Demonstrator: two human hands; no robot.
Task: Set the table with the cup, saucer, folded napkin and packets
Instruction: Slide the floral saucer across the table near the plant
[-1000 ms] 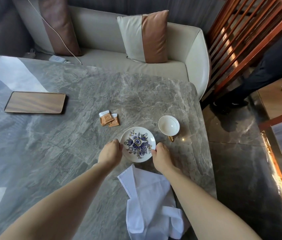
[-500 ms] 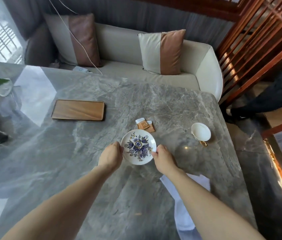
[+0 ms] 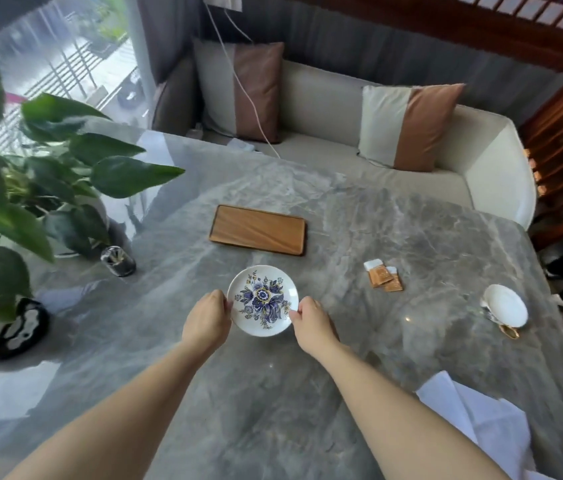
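While both hands, left hand (image 3: 206,320) and right hand (image 3: 312,323), pinch the floral saucer (image 3: 262,300) by its rim over the marble table (image 3: 342,209), placing it looks underway; fetching the cup (image 3: 505,310) likely follows.

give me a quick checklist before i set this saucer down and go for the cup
1. Both hands hold the saucer: ok, left hand and right hand pinch opposite rims.
2. Saucer level: ok, only slightly tilted.
3. Marble table bare under the saucer: ok.
4. Wooden tray clear of the saucer: ok, it lies farther back.
5. Cup upright: not ok, it lies tilted near the right edge.
6. Napkin folded: not ok, it lies rumpled.
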